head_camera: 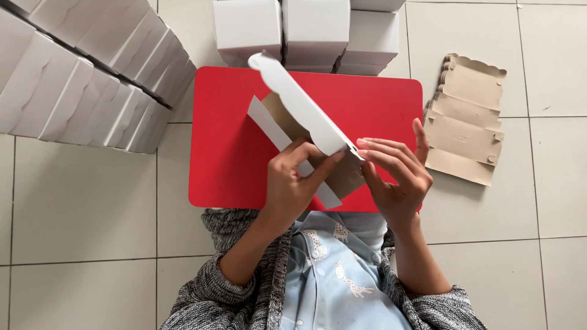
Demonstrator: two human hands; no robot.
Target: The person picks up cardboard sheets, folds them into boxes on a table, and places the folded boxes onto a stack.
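Both my hands hold a partly folded cardboard box blank [297, 109], white outside and brown inside, above a small red table [232, 153]. My left hand [293, 183] grips its near end, thumb pressed on the white flap. My right hand [394, 174] pinches the corner of the same flap from the right, fingers extended along the edge. One white side panel hangs down toward the left.
A stack of flat brown box blanks [466, 119] lies on the tiled floor right of the table. Folded white boxes [312, 27] stand behind the table. Long rows of white boxes [85, 73] are piled at the upper left.
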